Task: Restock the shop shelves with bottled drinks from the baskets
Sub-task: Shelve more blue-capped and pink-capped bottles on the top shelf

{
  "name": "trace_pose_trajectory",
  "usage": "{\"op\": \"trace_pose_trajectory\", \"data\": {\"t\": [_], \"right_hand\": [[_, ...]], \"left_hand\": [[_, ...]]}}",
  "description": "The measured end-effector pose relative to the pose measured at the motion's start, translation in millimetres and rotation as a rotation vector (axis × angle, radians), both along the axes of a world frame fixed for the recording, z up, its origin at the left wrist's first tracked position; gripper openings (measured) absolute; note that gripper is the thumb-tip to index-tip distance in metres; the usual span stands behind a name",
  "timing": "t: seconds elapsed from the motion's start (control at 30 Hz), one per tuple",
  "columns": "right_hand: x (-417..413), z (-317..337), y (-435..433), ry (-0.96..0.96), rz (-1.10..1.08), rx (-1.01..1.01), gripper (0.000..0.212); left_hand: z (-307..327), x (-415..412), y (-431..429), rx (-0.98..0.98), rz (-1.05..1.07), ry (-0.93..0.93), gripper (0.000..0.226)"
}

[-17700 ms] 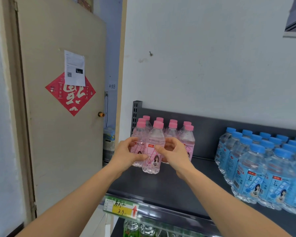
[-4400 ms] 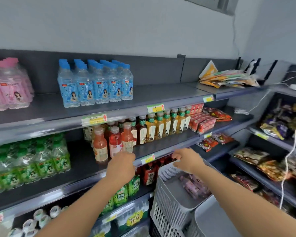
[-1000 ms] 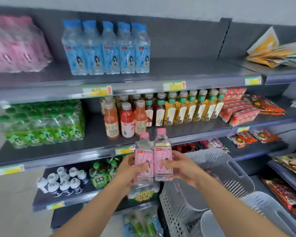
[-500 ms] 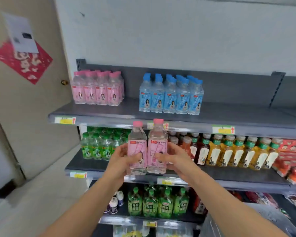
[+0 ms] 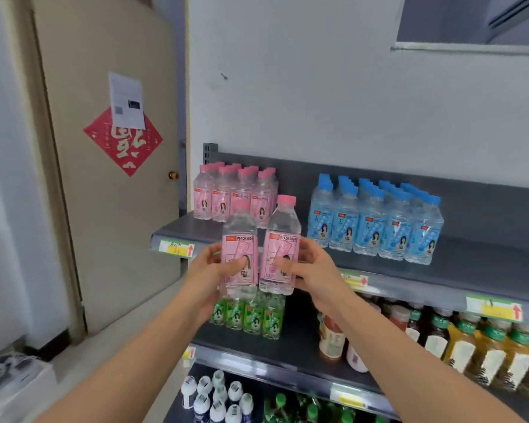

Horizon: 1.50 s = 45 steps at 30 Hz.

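Pink bottles point(image 5: 258, 251) upright, gripped between left hand point(image 5: 209, 267) and right hand point(image 5: 313, 267).

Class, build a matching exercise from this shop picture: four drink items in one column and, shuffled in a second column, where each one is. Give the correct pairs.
Column 1
1. pink-capped bottles
2. blue-capped bottles
3. green-label bottles
4. two peach soda bottles

Column 2
A. top shelf, right group
B. held in the left hand and right hand
C. top shelf, left end
D. second shelf, below the hands

Pairs: 1-C, 2-A, 3-D, 4-B
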State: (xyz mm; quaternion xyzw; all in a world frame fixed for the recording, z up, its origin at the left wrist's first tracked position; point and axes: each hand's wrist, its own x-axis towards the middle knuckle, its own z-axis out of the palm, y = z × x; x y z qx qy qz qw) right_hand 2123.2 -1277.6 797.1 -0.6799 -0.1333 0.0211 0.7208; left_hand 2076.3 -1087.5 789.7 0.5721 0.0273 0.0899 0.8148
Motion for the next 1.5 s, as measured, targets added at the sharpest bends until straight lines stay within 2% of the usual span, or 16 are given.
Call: {"op": "trace_pose_trajectory", "data": {"t": [0.27,0.67,0.87,1.03,1.13,1.23,1.5], "right_hand": [[82,23,97,-0.059,-0.051,0.038,0.054],[167,20,206,-0.066,-0.078,-0.107,0.059],[195,10,233,-0.059,-0.065,-0.157,0.049],[212,5,247,-0.076,-0.09,-0.207,0.053],[221,2,256,-0.08,-0.157,-0.253,0.065],[229,-2,260,-0.102,-0.206,-0.29,0.068],[224,3,257,-0.15,-0.309,-0.384,0.056]], "left_hand": [[33,70,90,0.023,-0.005,-0.087,0.047],[40,146,190,0.027,0.028,-0.077,0.051],[36,162,212,0.01,0.048,-0.062,0.05],[33,174,223,0.006,0.066,-0.052,0.051],[32,180,225,0.006,0.065,-0.051,0.05],[30,183,225,0.016,0.06,-0.055,0.05],[26,186,221,0.02,0.043,-0.068,0.053]]}}
